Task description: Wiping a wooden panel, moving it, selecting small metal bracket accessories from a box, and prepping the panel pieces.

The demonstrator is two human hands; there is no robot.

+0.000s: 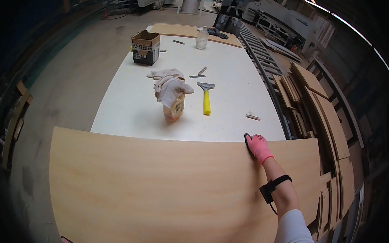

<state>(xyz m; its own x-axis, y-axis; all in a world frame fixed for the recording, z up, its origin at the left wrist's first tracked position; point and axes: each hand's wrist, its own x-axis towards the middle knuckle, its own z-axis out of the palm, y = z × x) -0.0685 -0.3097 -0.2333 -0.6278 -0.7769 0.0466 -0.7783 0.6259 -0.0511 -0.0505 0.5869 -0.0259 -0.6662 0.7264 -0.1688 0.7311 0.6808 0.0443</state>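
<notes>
A wide, light plywood panel [174,185] spans the near side, covering the front of a white-topped table [130,105]. My right hand [259,148], in a pink glove with black on the palm side, grips the panel's far edge toward the right; its fingertips are partly hidden. Just a sliver of my left hand [68,242] shows at the lower left, beside the panel, its fingers mostly out of the picture. Beyond the panel lie a yellow-handled scraper [206,101] and a plastic bottle [174,110] of orange liquid with a pale cloth [172,86] draped over it.
Small blades [197,76] and a little metal piece [253,117] are on the tabletop. Farther back stand an open cardboard box [146,50] and a clear bottle [202,38], near dark gloves [218,33]. Stacked boards [329,123] and a roller conveyor [262,55] flank the right side. A person [232,12] stands at the far end.
</notes>
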